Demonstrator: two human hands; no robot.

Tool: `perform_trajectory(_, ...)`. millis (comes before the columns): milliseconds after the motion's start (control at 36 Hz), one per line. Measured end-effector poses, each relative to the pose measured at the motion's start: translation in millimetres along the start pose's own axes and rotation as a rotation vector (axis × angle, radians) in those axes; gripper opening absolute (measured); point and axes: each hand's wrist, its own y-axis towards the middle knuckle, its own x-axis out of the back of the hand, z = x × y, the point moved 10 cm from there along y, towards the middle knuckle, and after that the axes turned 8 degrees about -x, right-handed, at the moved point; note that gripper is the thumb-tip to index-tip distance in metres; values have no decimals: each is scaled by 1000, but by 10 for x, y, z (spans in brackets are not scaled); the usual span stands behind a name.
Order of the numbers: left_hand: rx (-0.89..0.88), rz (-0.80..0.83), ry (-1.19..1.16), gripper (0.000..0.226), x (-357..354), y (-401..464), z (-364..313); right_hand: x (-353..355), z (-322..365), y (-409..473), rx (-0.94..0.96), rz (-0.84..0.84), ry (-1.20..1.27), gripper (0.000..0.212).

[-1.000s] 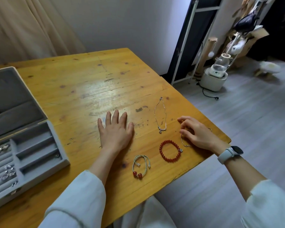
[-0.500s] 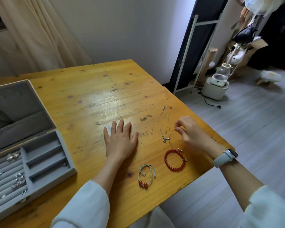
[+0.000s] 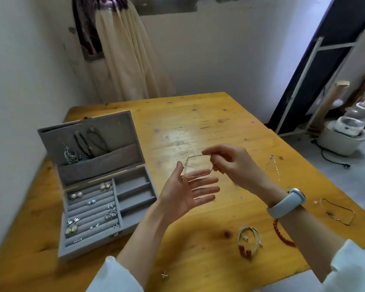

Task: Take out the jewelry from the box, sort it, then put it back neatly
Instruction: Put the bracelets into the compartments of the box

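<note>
both hands are raised above the wooden surface. the right hand pinches a thin silver chain between thumb and fingertips, so that the chain hangs as a loop down toward the left hand. the left hand is held palm up with straight, relaxed fingers, gripping nothing; the lower run of the chain lies across or just over its fingers, and i cannot tell if it touches them. a pale watch sits on the right wrist.

the grey jewelry box stands open on the left part of the surface, lid upright. dark cords and a silvery piece hang in the lid pocket. earrings and other small pieces sit in the ridged rows of the left half of the tray; the compartments of the right half look bare.

on the surface to the right lie, apart from one another, a second silver chain beyond the right forearm, a thin bracelet near the right edge, a red bead bracelet partly hidden under the right forearm, and a cream cord bracelet with red beads nearest the person. a tiny metal piece lies at the near edge.
</note>
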Motion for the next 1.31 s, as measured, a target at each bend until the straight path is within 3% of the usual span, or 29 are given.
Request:
perform_trajectory(83, 5, -12, -15, 65, 166, -202, -82, -171, -94, 47, -48, -20, -2, 22)
perform_trajectory(250, -150, -318, 237, 24, 832, -503, -344, -669, -260, 43, -163, 102, 90, 16)
perform_trajectory(361, -268, -340, 404, 18, 1008, -693, -513, -976, -206, 34, -147, 188, 103, 5)
perform_trajectory(556, -470, -494, 710, 9, 1258, -1008, -895, -1132, -251, 107, -155, 88, 30, 6)
perform_trajectory(750, -565, -651, 1221, 10, 1400, -1223, -1074, -1398, -268, 72, -59, 102, -150, 9)
perform_trajectory(1000, -544, -701, 1698, 12, 1343, -1060, -1223, -1666, -6, 239, 173, 43, -506, 10)
perform_trajectory(1306, -328, -586, 1935, 20, 1316, -842, -1114, -1774, -76, 268, 126, 122, -733, 15)
